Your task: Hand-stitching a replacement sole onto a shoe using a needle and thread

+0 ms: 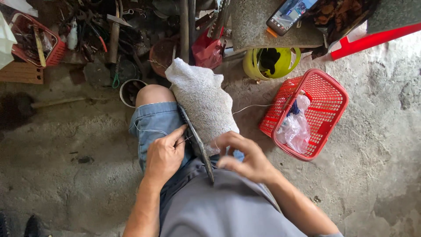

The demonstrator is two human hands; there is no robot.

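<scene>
You are pinching a thin needle-like piece with your left hand [164,153] against the dark flat strip [196,139] lying across your lap. Your right hand [245,158] is curling loosely beside the white cloth [199,98], a thin thread [252,106] running toward the red basket [326,94]; whether it grasps anything, I cannot tell.

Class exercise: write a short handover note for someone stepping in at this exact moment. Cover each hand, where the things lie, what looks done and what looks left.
Left hand: on the lap, fingertips pinching at the edge of the dark flat strip.
Right hand: fingers curled by the lower end of the white cloth, a thin white thread at the fingers.
The cloth lies over the right knee, the strip along its left edge. The thread runs toward the red basket on the floor.
Done: cloth and strip laid on the lap.
Left: cannot tell how far the work is.
</scene>
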